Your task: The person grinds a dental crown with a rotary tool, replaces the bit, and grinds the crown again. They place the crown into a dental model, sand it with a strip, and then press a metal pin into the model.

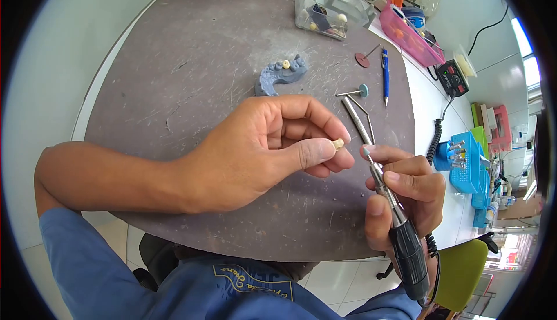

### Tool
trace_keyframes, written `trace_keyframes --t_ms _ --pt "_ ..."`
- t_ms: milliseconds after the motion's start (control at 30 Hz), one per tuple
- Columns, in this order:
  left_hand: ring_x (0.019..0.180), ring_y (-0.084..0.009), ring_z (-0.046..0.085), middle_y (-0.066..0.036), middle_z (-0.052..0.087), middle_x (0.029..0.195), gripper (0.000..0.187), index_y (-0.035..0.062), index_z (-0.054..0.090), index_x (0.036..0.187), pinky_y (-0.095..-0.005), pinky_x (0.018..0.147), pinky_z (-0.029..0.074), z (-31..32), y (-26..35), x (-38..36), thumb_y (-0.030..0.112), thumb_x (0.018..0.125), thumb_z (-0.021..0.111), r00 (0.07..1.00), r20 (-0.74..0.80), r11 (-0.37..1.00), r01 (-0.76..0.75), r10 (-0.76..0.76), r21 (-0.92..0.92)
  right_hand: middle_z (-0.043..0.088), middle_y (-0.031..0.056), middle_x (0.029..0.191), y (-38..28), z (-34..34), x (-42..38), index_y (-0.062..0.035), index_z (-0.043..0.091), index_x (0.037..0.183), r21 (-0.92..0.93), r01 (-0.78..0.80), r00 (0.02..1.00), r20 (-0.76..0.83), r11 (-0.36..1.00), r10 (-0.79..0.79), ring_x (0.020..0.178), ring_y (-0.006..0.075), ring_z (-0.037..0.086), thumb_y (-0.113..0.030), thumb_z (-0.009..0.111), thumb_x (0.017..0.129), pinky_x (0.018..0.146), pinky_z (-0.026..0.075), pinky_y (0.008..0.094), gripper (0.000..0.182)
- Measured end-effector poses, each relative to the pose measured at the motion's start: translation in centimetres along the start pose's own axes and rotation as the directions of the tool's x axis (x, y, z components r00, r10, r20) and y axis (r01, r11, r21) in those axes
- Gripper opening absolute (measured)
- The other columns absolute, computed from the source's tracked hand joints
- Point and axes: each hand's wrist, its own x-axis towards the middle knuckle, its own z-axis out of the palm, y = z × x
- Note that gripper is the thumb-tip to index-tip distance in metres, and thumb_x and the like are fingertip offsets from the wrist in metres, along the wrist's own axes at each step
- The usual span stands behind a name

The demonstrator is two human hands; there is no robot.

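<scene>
Between the thumb and fingertips of my left hand [284, 140] is a small cream dental crown [338, 144], partly covered by the fingers. My right hand [409, 189] grips a dental handpiece [400, 221] with a black body and metal nose. Its pale blue-grey tip [366, 152] points up and left, a short gap to the right of the crown. Beyond my left hand lies a grey dental model [278, 76] with one cream tooth [285, 64] on it. The model's near end is partly hidden by the hand.
A metal rod tool [357, 118], a teal disc on a shank [363, 91], a brown-red disc [362, 59] and a blue pen [385, 76] lie at right. Behind stand a clear plastic box [331, 6] and a pink tray [409, 38]. A control box [452, 79] and blue baskets [466, 166] are farther right.
</scene>
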Motion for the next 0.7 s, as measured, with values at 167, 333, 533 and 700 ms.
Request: trace_keyframes --t_ms 167,333,533,700 --pt "0.099 -0.0130 0.064 -0.009 0.066 0.103 0.017 0.0009 0.058 0.110 -0.0280 0.088 0.053 -0.26 -0.28 -0.02 0.010 0.096 0.059 1.000 0.020 0.999 -0.015 0.014 0.030 0.058 0.0165 0.086 0.35 0.09 -0.13 0.0021 0.050 0.106 0.001 0.021 1.000 -0.019 1.000 -0.021 0.091 0.0380 0.068 0.001 0.071 0.078 0.082 0.057 0.0444 0.035" --pt "0.099 -0.0123 0.063 -0.008 0.065 0.102 0.017 0.0002 0.060 0.110 -0.0275 0.089 0.052 -0.23 -0.30 -0.07 0.009 0.096 0.060 0.999 0.018 0.997 -0.029 0.028 0.076 0.056 0.0146 0.086 -0.14 0.03 -0.23 -0.0017 0.048 0.108 -0.017 -0.008 0.999 0.037 1.000 0.009 0.095 0.0368 0.067 -0.011 0.069 0.084 0.077 0.057 0.0383 0.033" --pt "0.096 -0.0127 0.063 -0.007 0.065 0.103 0.020 -0.0006 0.062 0.114 -0.0276 0.090 0.052 -0.04 -0.04 -0.09 0.006 0.095 0.059 1.000 0.019 0.999 -0.011 0.010 0.041 0.056 0.0138 0.085 -0.56 0.04 0.04 -0.0048 0.047 0.110 -0.043 0.035 0.991 0.133 0.998 -0.029 0.098 0.0368 0.066 -0.021 0.068 0.089 0.085 0.056 0.0406 0.034" --pt "0.095 -0.0119 0.062 -0.006 0.064 0.103 0.018 -0.0003 0.062 0.111 -0.0277 0.088 0.052 -0.24 -0.41 -0.02 0.007 0.094 0.060 0.999 0.042 0.999 -0.022 0.021 0.038 0.058 0.0154 0.085 -0.26 0.30 -0.03 -0.0027 0.048 0.108 -0.061 0.051 0.990 0.135 0.997 -0.042 0.101 0.0389 0.066 -0.020 0.069 0.088 0.087 0.056 0.0425 0.034"
